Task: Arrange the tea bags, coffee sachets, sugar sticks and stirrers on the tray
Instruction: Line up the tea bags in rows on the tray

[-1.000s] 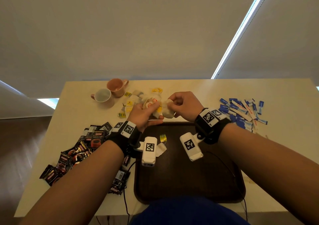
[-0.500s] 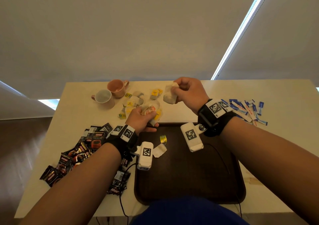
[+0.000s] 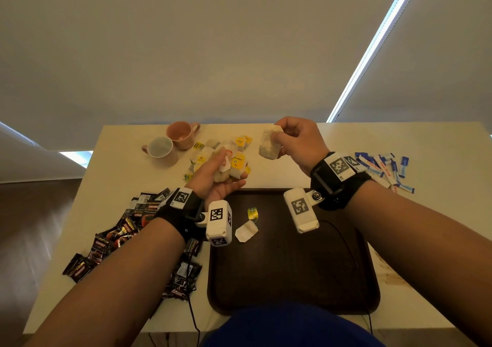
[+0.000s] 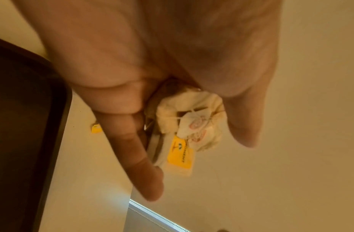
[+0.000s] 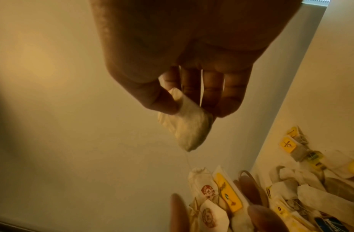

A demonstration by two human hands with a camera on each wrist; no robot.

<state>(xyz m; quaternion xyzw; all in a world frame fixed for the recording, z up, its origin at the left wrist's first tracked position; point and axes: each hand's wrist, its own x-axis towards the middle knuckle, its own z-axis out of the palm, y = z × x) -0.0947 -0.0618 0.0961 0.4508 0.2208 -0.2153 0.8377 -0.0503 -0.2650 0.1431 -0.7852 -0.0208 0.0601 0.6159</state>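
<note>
While the right hand (image 3: 295,139) pinches one tea bag (image 3: 270,144) between thumb and fingertips, raised above the bench (image 3: 399,144) beyond the tray (image 3: 292,267), a thin string runs from it down to the bunch (image 3: 226,165) of tea bags gripped in the left hand (image 3: 213,179), whose fingers curl round them. More tea bags (image 3: 241,143) lie loose behind that hand. One bag (image 3: 246,231) with a yellow tag (image 3: 252,212) lies on the tray. Coffee sachets (image 3: 117,235) are heaped at left, sugar sticks (image 3: 386,168) at right, two cups (image 3: 170,141) at the back.
</note>
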